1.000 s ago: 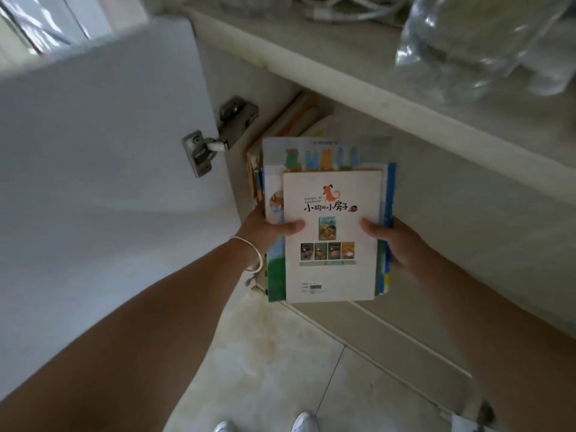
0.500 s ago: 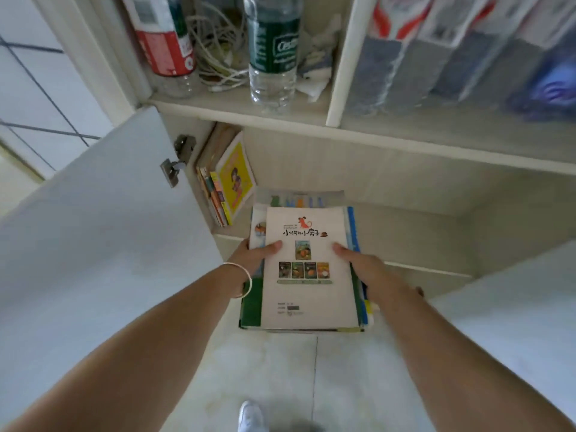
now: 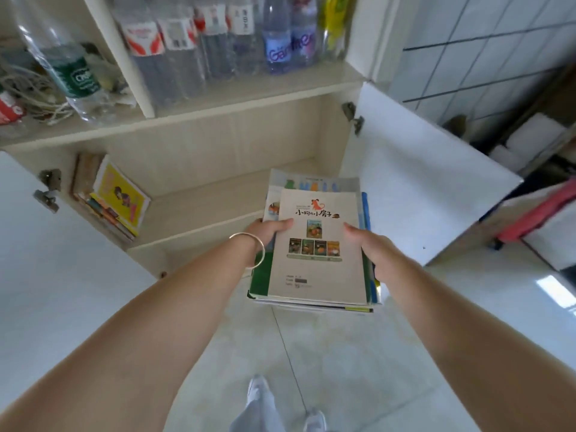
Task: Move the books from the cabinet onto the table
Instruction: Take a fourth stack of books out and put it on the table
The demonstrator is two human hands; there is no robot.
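Outstretched, both hands (image 3: 314,241) grip the book stack (image 3: 318,275).

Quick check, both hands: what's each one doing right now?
Left hand: grips the stack of books at its left edge.
Right hand: grips the same stack at its right edge.

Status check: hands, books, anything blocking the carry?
Left hand and right hand grip stack of books, clear of cabinet. More books on lower shelf. Open right door beside stack.

Soft daylight, glare on the floor (image 3: 558,291), motion-blurred bottles (image 3: 280,35), edges bowed by the wide lens.
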